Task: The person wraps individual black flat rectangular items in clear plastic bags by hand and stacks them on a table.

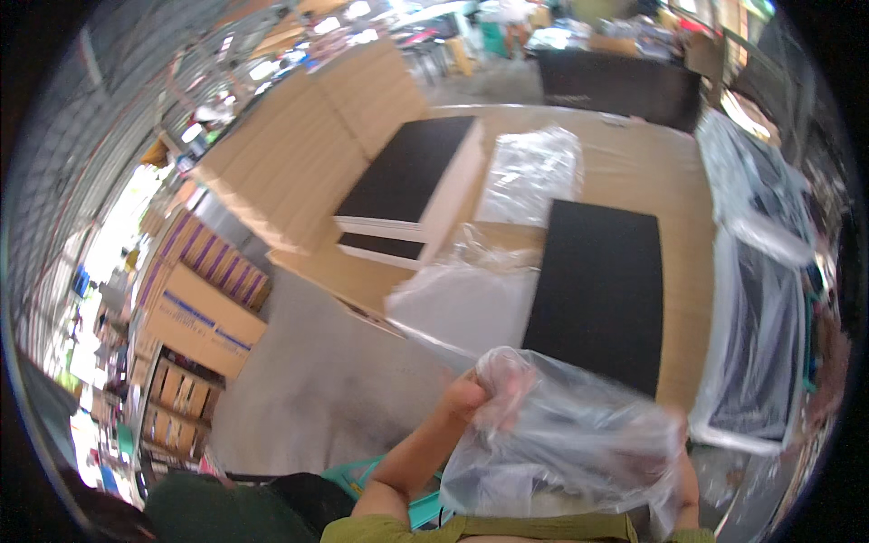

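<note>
A clear plastic bag (pixel 552 452) spreads between my hands, close to my body. My left hand (pixel 493 389) is closed on its gathered upper left edge, with some fingers showing through the film. On the other side, my right hand (pixel 665 439) holds the bag's right edge; film and motion blur veil those fingers. Just beyond the bag, a flat black panel (pixel 597 290) lies lengthwise on the brown-topped table (pixel 652 149). To the panel's left rests a pile of clear plastic bags (pixel 471 303).
A stack of black-topped panels (pixel 412 172) stands on the table's left, beside tall brown cardboard (pixel 290 154). More folded plastic (pixel 534 172) lies mid-table. Plastic-wrapped panels (pixel 756 317) line the right side. Cartons (pixel 199 312) are stacked left. Someone in dark clothing (pixel 226 511) is at the lower left.
</note>
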Demonstrator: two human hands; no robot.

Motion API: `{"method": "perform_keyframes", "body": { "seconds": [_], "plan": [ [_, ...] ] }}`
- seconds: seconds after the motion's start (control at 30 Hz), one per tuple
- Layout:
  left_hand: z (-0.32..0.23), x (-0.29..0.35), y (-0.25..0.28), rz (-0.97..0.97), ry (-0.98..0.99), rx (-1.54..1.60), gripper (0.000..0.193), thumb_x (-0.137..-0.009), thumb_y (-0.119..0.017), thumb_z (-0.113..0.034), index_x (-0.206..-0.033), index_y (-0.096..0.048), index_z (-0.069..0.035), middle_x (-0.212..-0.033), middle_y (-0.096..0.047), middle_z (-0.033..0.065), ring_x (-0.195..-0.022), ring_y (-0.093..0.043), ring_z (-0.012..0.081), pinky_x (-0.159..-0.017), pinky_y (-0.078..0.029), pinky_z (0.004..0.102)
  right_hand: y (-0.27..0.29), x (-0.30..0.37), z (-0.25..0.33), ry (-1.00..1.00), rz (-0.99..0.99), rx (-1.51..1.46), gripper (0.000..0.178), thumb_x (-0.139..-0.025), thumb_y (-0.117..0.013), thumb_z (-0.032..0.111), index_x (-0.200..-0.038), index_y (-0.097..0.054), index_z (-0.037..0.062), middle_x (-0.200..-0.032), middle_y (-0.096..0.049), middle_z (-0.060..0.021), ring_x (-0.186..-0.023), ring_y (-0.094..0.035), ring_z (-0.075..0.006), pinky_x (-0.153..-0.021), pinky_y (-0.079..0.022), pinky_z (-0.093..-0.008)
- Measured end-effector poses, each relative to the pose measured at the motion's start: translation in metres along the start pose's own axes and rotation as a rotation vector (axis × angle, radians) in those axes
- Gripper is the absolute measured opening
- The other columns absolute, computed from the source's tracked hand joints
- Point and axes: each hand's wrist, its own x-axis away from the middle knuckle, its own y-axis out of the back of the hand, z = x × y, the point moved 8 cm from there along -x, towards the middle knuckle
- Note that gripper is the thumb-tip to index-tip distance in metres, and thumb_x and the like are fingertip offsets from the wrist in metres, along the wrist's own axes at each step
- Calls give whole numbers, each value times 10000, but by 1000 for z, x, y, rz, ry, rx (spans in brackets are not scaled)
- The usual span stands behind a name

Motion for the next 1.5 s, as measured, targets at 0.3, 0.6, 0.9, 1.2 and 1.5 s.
{"method": "perform_keyframes", "body": {
  "seconds": [0.3,0.6,0.9,1.2,1.5],
  "plan": [
    [7,4,13,-186,61,-435,289,-825,-710,-254,-980,-637,-20,-853,-609,65,-751,-622,196,-632,-508,305,25,25,18,247,-115,-10,275,-851,-685,281,-893,-668,10,-925,-662,-194,-794,-662,-263,-707,-550,-420],
    [-29,31,25,-112,-107,-396,540,-937,-488,-511,-1009,-649,-1,-831,-643,87,-790,-635,230,-714,-510,378,46,60,-31,-406,-524,-360,401,-842,-685,378,-881,-674,-21,-755,-677,-119,-565,-620,-155,-507,-506,-259],
    [-29,12,23,-273,-101,-452,739,-874,-446,-673,-1162,-566,-3,-776,-625,47,-619,-557,142,-630,-466,288,36,118,-68,-15,-885,-807,330,-804,-658,223,-993,-641,-48,-913,-671,-189,-921,-635,-322,-811,-500,-517],
    [-21,-25,22,111,-198,219,511,-967,-421,-480,-860,-617,-20,-574,-526,13,-465,-468,137,-552,-436,310,60,108,-28,103,-888,-576,459,-798,-692,329,-1071,-609,-31,-1033,-657,-181,-915,-640,-306,-828,-518,-452],
    [-16,3,67,-1091,-148,-1258,238,-836,-636,-106,-1051,-590,-16,-834,-565,115,-686,-575,168,-541,-454,235,74,109,0,-55,-1400,667,109,-737,-517,-55,-797,-529,36,-677,-488,-1,-573,-453,-76,-511,-366,-202]
  ]
}}
